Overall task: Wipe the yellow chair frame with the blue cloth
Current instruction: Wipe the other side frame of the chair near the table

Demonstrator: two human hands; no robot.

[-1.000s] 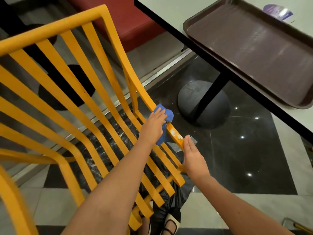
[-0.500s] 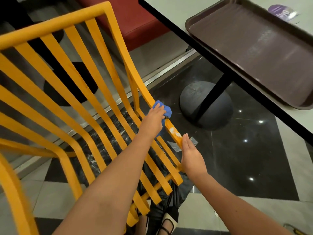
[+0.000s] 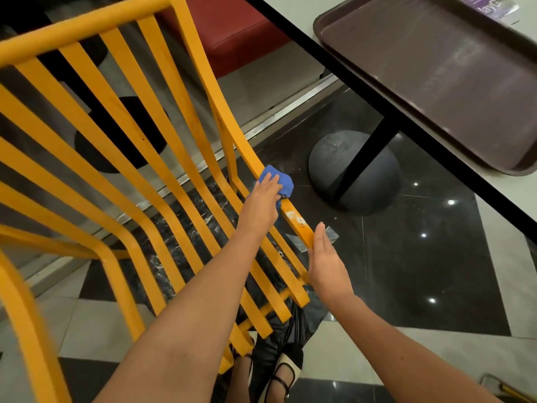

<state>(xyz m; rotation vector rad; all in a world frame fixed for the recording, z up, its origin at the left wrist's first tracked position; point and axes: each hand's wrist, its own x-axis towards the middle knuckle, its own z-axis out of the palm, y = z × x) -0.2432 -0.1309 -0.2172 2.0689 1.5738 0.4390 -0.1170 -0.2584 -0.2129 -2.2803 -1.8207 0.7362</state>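
head view | yellow slatted metal chair frame (image 3: 162, 117), paint smooth, white scuffs on its outer rail | left hand (image 3: 261, 203) grips bunched blue cloth (image 3: 283, 183) against that rail | right hand (image 3: 327, 263), fingers straight, flat on rail's lower end | brown textured plastic tray (image 3: 436, 68) on black-edged table (image 3: 290, 13) beyond the frame | purple label (image 3: 488, 4), print unreadable

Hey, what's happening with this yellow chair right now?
A person is cleaning the yellow chair frame. The left hand presses a bunched blue cloth against the frame's outer rail, just above a whitish scuffed patch. The right hand, fingers straight, rests flat against the same rail lower down, seemingly steadying it. A brown tray sits on the table nearby.
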